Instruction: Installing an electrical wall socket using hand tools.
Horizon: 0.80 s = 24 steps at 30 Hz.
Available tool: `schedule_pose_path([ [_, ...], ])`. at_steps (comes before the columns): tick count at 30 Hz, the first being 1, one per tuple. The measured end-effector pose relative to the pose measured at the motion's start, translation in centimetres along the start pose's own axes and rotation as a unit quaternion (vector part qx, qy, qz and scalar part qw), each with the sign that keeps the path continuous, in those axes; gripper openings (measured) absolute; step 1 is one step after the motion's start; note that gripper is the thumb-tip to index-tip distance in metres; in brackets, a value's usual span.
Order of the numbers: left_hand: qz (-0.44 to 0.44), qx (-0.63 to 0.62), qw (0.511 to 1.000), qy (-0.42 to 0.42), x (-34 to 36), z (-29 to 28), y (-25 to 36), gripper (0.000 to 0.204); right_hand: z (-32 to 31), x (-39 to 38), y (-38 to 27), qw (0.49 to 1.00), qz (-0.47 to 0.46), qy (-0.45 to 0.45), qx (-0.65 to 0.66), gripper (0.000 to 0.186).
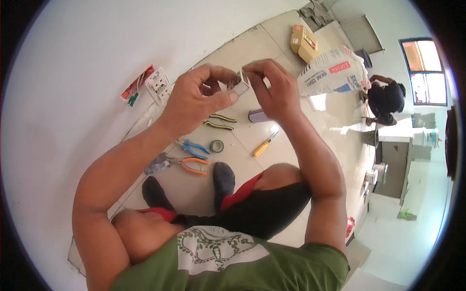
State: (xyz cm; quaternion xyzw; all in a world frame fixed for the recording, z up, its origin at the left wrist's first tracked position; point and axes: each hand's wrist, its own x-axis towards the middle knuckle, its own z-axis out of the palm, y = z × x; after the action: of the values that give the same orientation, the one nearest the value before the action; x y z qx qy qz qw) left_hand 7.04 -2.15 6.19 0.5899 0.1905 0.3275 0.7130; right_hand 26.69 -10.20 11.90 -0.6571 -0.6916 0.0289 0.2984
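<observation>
Up in front of me, both hands are on a small white box-shaped piece with a grey face; its exact kind is hard to make out. My left hand pinches its left side, thumb along the lower edge. The fingers of my right hand are closed at its right and upper edge. Left of my left hand, a white socket outlet plate sits at the wall beside a red wall box with green wires. Below my right hand lies a small white-and-dark box, partly covered.
On the tiled floor lie green-and-black-handled pliers, blue pliers, orange-handled pliers, a green tape roll and a yellow screwdriver. Farther off are a white sack, a cardboard box and a bending person.
</observation>
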Motion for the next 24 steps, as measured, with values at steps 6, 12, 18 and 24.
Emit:
schedule_pose_path([
  [6,-0.074,0.018,0.997,0.026,-2.0,-3.2,-1.5,0.037,1.1,-0.1,-0.7,0.989,0.046,0.085,0.114,0.011],
  [12,-0.062,-0.053,0.997,0.016,-2.3,-2.2,1.2,0.040,1.9,1.3,-1.9,0.998,-0.041,-0.032,0.025,0.008],
  [18,-0.101,-0.013,0.994,0.027,-2.8,-4.9,-1.8,0.040,3.6,1.0,-0.3,0.986,0.111,0.021,0.124,0.007],
  [24,-0.089,0.336,0.938,-0.013,-4.9,-4.9,-5.4,0.034,4.3,1.1,-1.4,0.997,-0.013,0.055,0.059,0.010],
])
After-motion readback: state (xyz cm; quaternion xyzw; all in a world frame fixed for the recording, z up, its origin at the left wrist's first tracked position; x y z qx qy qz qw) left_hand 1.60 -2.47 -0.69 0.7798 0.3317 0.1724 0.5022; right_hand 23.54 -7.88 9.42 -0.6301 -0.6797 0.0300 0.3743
